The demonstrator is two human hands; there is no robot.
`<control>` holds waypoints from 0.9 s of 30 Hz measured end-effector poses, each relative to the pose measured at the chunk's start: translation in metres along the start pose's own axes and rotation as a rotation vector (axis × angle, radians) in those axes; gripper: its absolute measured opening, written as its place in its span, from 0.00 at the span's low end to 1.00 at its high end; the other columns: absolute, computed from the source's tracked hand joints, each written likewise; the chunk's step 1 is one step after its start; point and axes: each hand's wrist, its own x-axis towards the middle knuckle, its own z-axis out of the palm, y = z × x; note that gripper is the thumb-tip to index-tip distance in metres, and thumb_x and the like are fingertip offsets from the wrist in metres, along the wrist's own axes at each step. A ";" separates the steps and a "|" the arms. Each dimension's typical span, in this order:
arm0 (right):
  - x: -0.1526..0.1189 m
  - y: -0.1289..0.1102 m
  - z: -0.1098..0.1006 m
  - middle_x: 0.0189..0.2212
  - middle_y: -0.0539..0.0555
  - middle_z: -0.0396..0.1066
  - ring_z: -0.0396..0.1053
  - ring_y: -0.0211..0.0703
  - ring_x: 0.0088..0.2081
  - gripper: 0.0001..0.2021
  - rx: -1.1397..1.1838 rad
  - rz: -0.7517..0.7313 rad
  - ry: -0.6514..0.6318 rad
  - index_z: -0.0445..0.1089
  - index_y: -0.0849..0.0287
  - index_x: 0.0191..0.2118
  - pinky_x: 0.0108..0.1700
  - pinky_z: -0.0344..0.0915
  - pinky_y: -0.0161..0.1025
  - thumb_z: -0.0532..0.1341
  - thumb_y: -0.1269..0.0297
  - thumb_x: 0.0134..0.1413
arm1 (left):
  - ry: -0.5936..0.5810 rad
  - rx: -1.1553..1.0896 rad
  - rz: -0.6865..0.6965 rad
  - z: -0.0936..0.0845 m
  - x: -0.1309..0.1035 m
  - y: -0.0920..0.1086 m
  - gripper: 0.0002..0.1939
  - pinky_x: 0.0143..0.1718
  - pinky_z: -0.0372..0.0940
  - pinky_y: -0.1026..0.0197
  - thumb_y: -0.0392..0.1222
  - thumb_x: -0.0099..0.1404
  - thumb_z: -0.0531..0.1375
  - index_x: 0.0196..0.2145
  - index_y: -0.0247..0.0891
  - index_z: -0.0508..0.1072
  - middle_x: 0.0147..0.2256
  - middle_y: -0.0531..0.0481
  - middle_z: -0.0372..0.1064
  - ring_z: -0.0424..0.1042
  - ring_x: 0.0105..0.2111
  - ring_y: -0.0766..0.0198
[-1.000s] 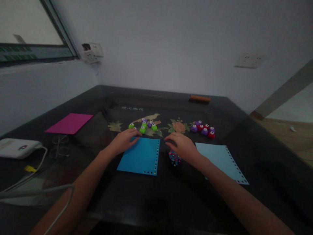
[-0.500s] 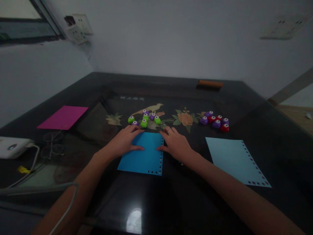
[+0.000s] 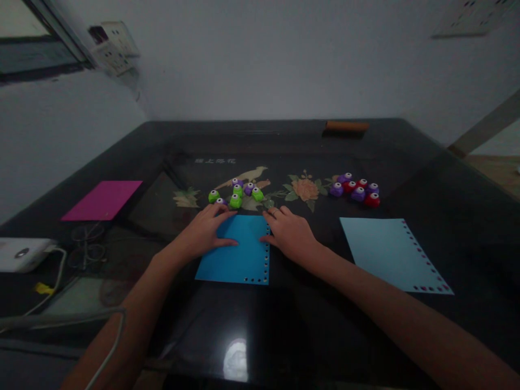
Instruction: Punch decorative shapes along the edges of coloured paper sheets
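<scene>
A blue sheet [image 3: 239, 260] with small dark marks along its right and lower right edges lies flat on the dark table. On its left edge rests my left hand [image 3: 205, 232], thumb and fingers apart. My right hand [image 3: 290, 233], with a ring on one finger, touches the sheet's upper right edge, its thumb spread from the fingers. Just beyond the sheet sit several green and purple toy pieces with eyes [image 3: 235, 200]. Farther right is a cluster of red and purple ones [image 3: 358, 193].
A pale blue sheet [image 3: 390, 252] with dark marks lies at the right, a magenta sheet [image 3: 103, 200] at the left. Glasses [image 3: 86, 253], a white device [image 3: 24, 253] and its cable are at the left edge. An orange-brown roll [image 3: 346, 127] lies near the wall.
The camera view has shifted slightly. Both hands stay at the blue sheet, in nearly the same pose.
</scene>
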 end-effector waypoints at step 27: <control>0.012 0.014 0.007 0.37 0.54 0.73 0.69 0.45 0.38 0.09 0.179 0.131 0.094 0.75 0.56 0.38 0.31 0.57 0.37 0.56 0.65 0.59 | 0.071 -0.055 -0.085 -0.022 0.002 0.009 0.08 0.42 0.63 0.53 0.43 0.61 0.57 0.37 0.38 0.70 0.39 0.45 0.72 0.71 0.40 0.53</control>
